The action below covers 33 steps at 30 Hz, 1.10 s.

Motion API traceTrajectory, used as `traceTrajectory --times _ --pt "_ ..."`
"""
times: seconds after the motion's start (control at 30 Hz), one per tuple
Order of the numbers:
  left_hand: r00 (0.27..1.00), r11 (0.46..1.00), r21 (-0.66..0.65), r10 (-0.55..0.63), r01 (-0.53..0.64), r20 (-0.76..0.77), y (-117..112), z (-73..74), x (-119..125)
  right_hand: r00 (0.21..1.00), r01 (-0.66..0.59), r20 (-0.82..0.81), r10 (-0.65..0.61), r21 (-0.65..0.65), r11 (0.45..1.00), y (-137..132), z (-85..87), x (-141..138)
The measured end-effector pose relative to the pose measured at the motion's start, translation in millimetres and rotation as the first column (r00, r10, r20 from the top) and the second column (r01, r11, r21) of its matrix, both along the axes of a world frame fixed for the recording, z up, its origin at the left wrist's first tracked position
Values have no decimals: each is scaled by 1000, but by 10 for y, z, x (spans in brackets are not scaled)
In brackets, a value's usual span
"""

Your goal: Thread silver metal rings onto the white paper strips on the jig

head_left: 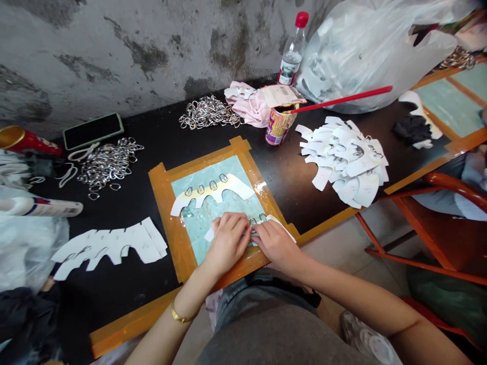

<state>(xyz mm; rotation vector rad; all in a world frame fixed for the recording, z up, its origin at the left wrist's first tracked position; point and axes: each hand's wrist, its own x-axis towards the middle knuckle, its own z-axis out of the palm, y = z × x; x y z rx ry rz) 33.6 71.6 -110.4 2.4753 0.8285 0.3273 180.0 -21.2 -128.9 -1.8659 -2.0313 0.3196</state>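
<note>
Both my hands rest on a green mat (207,215) framed in orange tape. My left hand (227,241) and my right hand (274,243) are curled, fingers pressed together on a white cardboard cut-out (282,225) with metal clips (256,219) at its top edge. The hands hide most of that card. Just beyond them on the mat lies a second white card (213,191) with several metal clips fitted along it.
Loose metal clips lie in piles (108,163) (208,111). Blank white cards (110,246) are at the left, a heap of cards with clips (348,159) at the right. A phone (93,130), cup with red stick (279,124), bottle (292,50), plastic bag (365,45) and orange chair (437,223) surround.
</note>
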Motion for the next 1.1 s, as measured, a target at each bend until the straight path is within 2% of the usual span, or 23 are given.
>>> traceTrajectory --times 0.13,0.23,0.3,0.43,0.53,0.73,0.97,1.1 --pt "993 993 38 -114 113 33 18 -36 -49 999 26 33 -25 -16 1000 19 3 -3" --pt "971 966 109 -238 236 6 55 -49 -65 999 -46 -13 46 4 999 -2 -21 64" --pt "960 951 132 -277 280 -46 80 -45 -54 995 -90 -35 92 58 994 -13 -48 116" --pt "975 971 123 -190 203 -111 87 -57 -11 988 -143 -34 153 210 967 -14 -126 174" --pt "987 988 87 -115 125 -110 48 -104 -9 984 -171 -10 179 258 951 -21 -186 190" --pt "988 994 63 -82 91 -127 -39 -176 -63 956 -293 81 282 220 930 -29 -213 254" --pt "988 992 99 -64 78 -141 -93 -142 -45 878 -451 251 407 154 879 85 -29 301" --pt "992 995 68 -67 75 -111 -50 -141 -14 862 -405 365 351 79 911 78 37 202"
